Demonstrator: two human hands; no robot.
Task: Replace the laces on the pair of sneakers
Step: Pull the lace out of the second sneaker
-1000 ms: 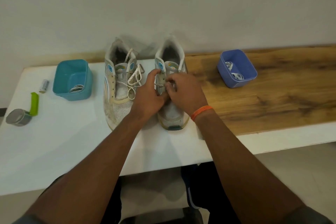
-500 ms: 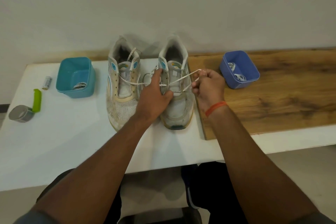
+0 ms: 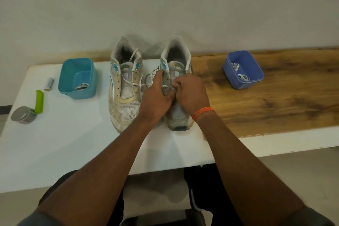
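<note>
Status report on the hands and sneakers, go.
Left hand steadies right sneaker; right hand pinches its lace at the eyelets. Left sneaker half unlaced. Nothing in the way.

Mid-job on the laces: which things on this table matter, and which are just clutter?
In play: right sneaker, left sneaker, old lace, left hand, right hand, blue tub with white laces, teal tub.

Lying about: battery, tape roll, green tool.

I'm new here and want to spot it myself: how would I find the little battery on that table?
Start at the white table and go to its far left end. Just left of the teal tub lies the battery, a small silver cylinder, unlike the green-handled tape roll nearer the front edge.
</note>
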